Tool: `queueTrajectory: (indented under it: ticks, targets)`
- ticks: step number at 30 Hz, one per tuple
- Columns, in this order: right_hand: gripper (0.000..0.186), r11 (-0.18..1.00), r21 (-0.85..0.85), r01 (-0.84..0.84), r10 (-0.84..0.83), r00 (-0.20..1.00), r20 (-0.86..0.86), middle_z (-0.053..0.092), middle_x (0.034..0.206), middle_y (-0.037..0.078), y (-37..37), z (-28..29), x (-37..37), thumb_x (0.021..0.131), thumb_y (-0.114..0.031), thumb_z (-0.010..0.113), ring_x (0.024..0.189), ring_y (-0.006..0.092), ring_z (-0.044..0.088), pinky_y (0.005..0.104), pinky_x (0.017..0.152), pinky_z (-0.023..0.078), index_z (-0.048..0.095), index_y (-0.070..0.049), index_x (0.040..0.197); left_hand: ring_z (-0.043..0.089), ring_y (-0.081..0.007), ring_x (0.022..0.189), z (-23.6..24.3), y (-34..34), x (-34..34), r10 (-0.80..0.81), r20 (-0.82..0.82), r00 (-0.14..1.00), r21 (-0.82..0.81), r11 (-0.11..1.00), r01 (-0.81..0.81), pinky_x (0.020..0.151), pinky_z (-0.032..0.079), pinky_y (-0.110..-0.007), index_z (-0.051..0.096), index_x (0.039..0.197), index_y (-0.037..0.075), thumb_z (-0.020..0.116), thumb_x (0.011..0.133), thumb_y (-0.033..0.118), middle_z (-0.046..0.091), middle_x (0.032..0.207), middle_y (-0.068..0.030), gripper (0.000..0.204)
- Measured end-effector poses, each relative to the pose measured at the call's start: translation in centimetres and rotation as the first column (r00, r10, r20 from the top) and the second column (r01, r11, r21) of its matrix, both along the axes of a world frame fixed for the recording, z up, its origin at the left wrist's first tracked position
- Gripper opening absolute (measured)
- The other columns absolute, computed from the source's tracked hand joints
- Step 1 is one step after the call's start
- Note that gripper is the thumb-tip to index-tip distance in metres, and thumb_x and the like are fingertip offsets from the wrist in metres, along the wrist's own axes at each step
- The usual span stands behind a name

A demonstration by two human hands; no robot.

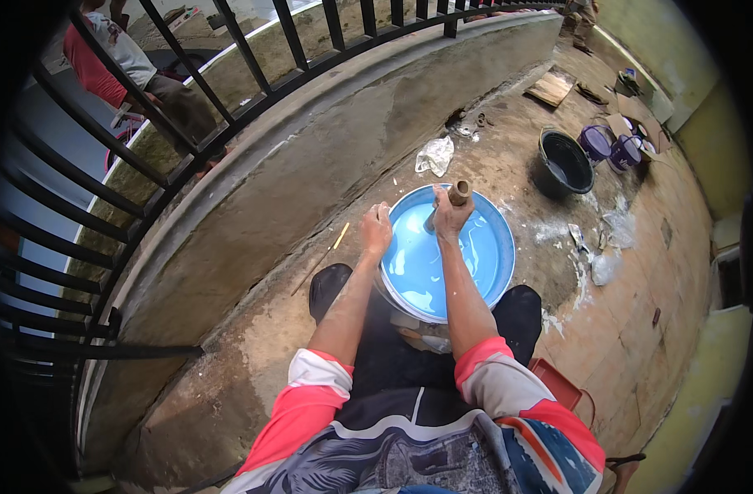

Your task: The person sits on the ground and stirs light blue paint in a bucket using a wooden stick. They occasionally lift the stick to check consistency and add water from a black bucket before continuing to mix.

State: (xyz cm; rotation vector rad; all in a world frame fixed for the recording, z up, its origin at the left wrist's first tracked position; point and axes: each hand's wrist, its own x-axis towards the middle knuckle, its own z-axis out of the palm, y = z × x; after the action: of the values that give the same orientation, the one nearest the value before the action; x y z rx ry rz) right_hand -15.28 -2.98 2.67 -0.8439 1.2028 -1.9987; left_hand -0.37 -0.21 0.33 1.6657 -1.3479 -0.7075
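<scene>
A wide bucket of light blue liquid stands between my legs. My right hand is wrapped round a thick brown stick, which dips into the liquid near the bucket's back. My left hand grips the bucket's left rim with curled fingers. A thin stick with a yellow end lies on the ground to the left. Just beyond the bucket lies a crumpled white piece of plastic or paper.
A black bucket, purple pails, a board, plastic bags and a red tray lie around. A concrete ledge with black railing borders the left, a person beyond it. A yellow wall bounds the right.
</scene>
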Motion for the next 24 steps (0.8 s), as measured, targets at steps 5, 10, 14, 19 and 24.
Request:
queueTrajectory:
  ticks: [5,10,14,19,24]
  targets:
    - [0.022,0.856,0.095,-0.508,0.513,0.857,-0.040,0.054,0.065,-0.004,8.8,1.7,1.8,0.079,-0.005,0.074,0.060,0.0047,0.050,0.0242,0.054,0.040,0.054,-0.007,0.072,0.066,-0.0430,0.093,-0.6,-0.2,0.7,0.001,0.012,1.000,-0.012,1.000,-0.001,0.081,0.049,-0.048,0.068,0.101,-0.002,0.046,0.102,0.032,0.070,0.095,-0.0260,0.041]
    - [0.018,0.800,0.247,-0.546,0.598,0.694,-0.402,0.053,0.060,-0.001,11.9,2.2,-3.4,0.080,-0.002,0.071,0.053,0.0076,0.051,0.0258,0.050,0.040,0.055,-0.005,0.073,0.068,-0.0404,0.092,-1.3,-0.6,0.7,-0.004,-0.015,1.000,0.014,1.000,0.004,0.081,0.049,-0.047,0.069,0.101,-0.003,0.046,0.102,0.032,0.070,0.094,-0.0252,0.041]
    - [0.020,0.936,0.208,-0.285,0.350,0.822,-0.450,0.054,0.064,0.000,9.6,1.8,-7.9,0.080,-0.007,0.074,0.059,0.0089,0.050,0.0295,0.055,0.040,0.056,-0.004,0.072,0.067,-0.0405,0.094,-1.0,-0.4,0.7,-0.009,-0.002,1.000,0.049,0.999,0.009,0.083,0.049,-0.047,0.069,0.101,-0.003,0.046,0.103,0.032,0.070,0.096,-0.0250,0.042]
    - [0.017,0.987,0.115,0.114,-0.036,0.846,-0.533,0.062,0.069,0.004,2.0,-0.8,-11.4,0.079,-0.009,0.076,0.063,0.0125,0.058,0.0310,0.059,0.047,0.061,-0.001,0.077,0.064,-0.0470,0.097,-0.5,-0.3,0.2,0.014,0.007,1.000,0.010,1.000,-0.014,0.082,0.049,-0.054,0.069,0.101,0.001,0.046,0.102,0.033,0.069,0.098,-0.0260,0.039]
    - [0.019,0.976,-0.042,0.213,-0.209,0.873,-0.440,0.064,0.070,0.005,-2.2,0.3,-6.3,0.078,-0.010,0.078,0.065,0.0139,0.060,0.0323,0.062,0.049,0.062,0.000,0.080,0.064,-0.0467,0.098,-0.2,0.0,0.5,-0.001,-0.046,0.999,0.047,0.999,0.003,0.083,0.049,-0.054,0.069,0.104,0.001,0.046,0.102,0.032,0.069,0.100,-0.0260,0.039]
